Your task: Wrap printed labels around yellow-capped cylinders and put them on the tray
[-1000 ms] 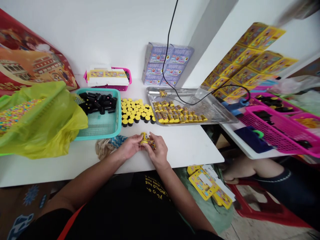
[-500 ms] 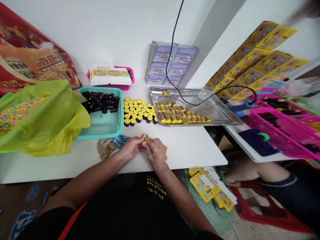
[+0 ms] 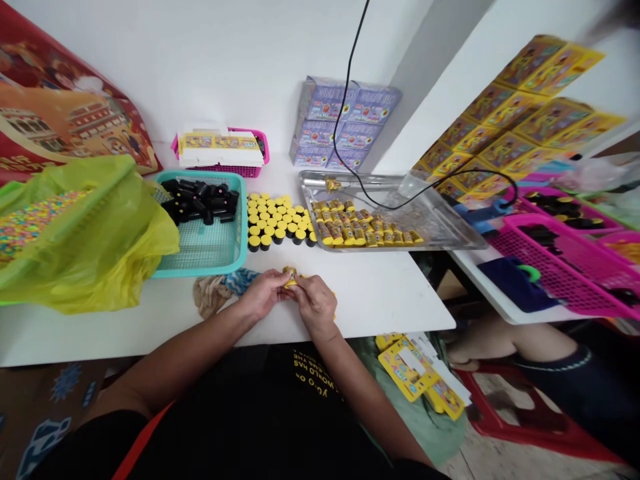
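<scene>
Over the front part of the white table, my left hand (image 3: 265, 295) pinches a small yellow labelled canister (image 3: 289, 272). My right hand (image 3: 319, 305) closes on the same canister from the other side, thumb and fingertips pressed together against it. Fingers cover much of its lower part. Something flat and yellow (image 3: 335, 297) peeks out beside my right hand, mostly hidden. Behind the hands stand rows of black canisters with yellow lids (image 3: 270, 220). Several labelled canisters (image 3: 350, 230) lie in a metal tray (image 3: 445, 230) to their right.
A teal basket (image 3: 215, 250) of black tubes (image 3: 200, 200) stands left, beside a yellow-green bag (image 3: 120, 233) of colourful beads. A crumpled cloth (image 3: 213, 297) lies near my left wrist. A black cable (image 3: 367, 193) hangs across the tray. Another person's leg (image 3: 530, 340) shows at right.
The canister shows a little more above my fingers, and my right hand has turned slightly around it. The other objects stay in place while the view shifts a little.
</scene>
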### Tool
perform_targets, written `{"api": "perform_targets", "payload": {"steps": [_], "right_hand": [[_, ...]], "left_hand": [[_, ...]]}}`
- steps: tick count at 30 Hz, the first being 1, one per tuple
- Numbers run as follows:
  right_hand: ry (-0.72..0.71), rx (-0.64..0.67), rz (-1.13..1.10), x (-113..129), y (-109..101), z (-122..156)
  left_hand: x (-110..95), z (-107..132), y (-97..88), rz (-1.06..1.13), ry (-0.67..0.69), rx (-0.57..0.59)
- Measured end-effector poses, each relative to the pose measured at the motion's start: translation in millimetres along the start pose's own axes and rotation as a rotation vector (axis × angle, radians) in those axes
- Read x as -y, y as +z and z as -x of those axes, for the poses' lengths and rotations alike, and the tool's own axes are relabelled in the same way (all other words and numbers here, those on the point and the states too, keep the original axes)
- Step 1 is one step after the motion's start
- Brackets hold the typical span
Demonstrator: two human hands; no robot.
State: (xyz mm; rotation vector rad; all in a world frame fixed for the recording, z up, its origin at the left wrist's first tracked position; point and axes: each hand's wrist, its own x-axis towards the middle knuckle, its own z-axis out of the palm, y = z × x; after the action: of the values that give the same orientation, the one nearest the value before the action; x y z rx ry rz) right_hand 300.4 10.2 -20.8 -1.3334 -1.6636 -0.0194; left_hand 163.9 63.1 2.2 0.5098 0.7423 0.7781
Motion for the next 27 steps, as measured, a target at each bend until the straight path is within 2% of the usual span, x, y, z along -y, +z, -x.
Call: {"api": "perform_targets", "payload": {"steps": [4, 10, 13, 16, 20, 22, 24, 27], "right_hand": [[0.008, 0.022, -0.024, 1.3, -0.9, -2.1], [0.066, -0.004, -0.165, 1.3, -2.8, -4.1], [0.112, 0.058, -0.169, 5.9, -5.3, -5.8], [0.138, 0.095, -0.077, 12.5, -4.0, -6.9], [0.144, 0.083, -0.008, 14.5, 0.1, -6.5], [0.186, 0.047, -0.022, 7.6, -4.5, -8.9], [0.242, -0.035, 0.007, -9.0, -17.4, -16.8], [0.319, -0.183, 0.105, -54.9, -50.7, -41.6]], "left_hand": [[-1.0, -0.2, 0.0, -0.038, 0.021, 0.047], [-5.9, -0.7, -0.2, -0.042, -0.033, 0.067], [-5.7, -0.4, -0.3, -0.013, 0.048, 0.021], [-3.2, 0.6, 0.1, -0.028, 0.148, -0.026], [-1.9, 1.7, -1.0, -0.134, 0.156, -0.022], [-3.9, 1.0, -2.6, -0.185, 0.15, -0.055], [-6.9, -0.7, -4.1, -0.208, 0.141, -0.116], [-9.9, -3.0, -4.6, -0.216, 0.126, -0.17]]}}
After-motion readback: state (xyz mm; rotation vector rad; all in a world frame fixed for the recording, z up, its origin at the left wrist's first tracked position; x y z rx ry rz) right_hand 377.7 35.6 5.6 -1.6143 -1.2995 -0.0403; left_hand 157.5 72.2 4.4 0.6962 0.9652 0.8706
